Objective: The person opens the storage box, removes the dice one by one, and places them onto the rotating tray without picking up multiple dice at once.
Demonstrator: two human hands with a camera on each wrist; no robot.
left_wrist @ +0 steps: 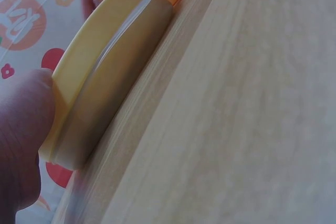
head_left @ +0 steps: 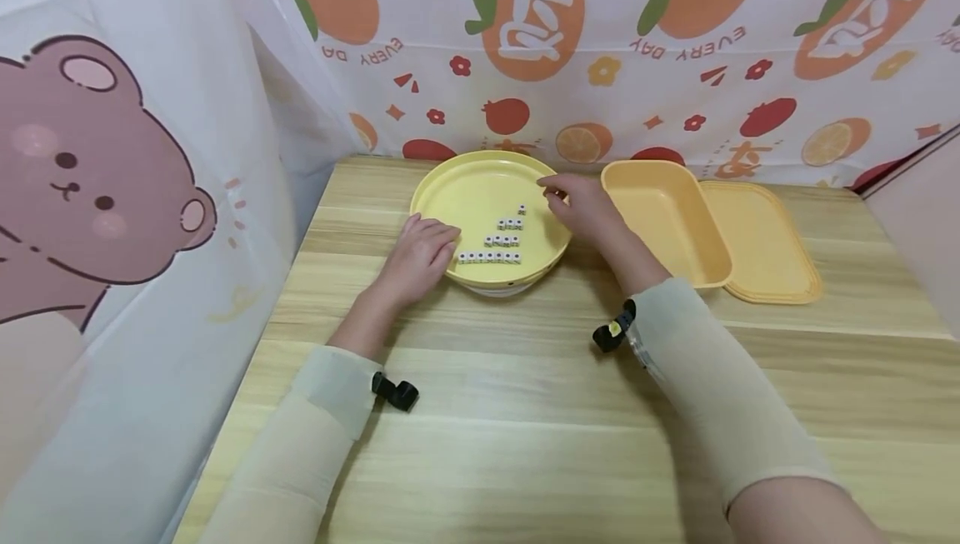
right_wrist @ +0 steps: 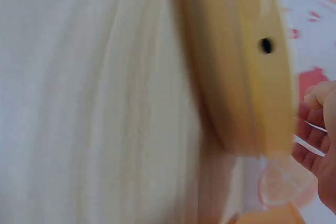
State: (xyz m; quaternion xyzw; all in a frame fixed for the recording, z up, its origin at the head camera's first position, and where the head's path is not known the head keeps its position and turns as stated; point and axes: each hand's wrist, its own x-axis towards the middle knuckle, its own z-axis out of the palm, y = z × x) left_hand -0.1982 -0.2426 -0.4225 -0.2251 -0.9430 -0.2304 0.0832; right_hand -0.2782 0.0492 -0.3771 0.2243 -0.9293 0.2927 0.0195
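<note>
My left hand (head_left: 422, 254) rests on the left rim of a round yellow tray (head_left: 468, 190), its fingers over the edge. The left wrist view shows the thumb (left_wrist: 34, 98) against the tray's side (left_wrist: 79, 66). Inside the tray, small white cube beads with dark marks stand in rows: one bead (head_left: 522, 210) at the top, then longer rows down to the bottom row (head_left: 489, 257). My right hand (head_left: 583, 207) hovers over the tray's right rim, fingers loosely bent. In the right wrist view its fingers (right_wrist: 312, 129) are apart, with no held thing visible.
A deep rectangular orange-yellow box (head_left: 667, 219) stands right of the tray, beside a flat lid (head_left: 765, 244) of similar colour. All lie on a wooden table (head_left: 510, 411). A fruit-printed cloth (head_left: 600, 27) hangs behind, and a bear-printed cloth (head_left: 97, 169) at the left.
</note>
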